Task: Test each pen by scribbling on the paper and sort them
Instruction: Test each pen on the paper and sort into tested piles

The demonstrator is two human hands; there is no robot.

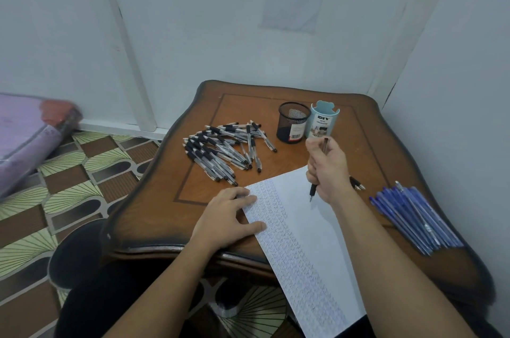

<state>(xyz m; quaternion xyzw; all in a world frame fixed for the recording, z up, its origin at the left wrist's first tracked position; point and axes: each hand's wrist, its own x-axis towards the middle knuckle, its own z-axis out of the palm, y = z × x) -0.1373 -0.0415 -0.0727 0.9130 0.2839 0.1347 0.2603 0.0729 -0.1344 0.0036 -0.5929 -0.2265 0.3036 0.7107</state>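
Wooden surface bearing paper. Left hand flat on paper's left edge, steadying it; right hand gripping 1 black pen, tip near paper, ready to scribble. Black pens left of paper, blue pens right.

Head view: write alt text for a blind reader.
A right hand holds a pen tip-down over a scribbled sheet of paper while the left hand presses its edge on a wooden table. Black pens lie piled at left, blue pens at right, mesh cup and blue cup behind.
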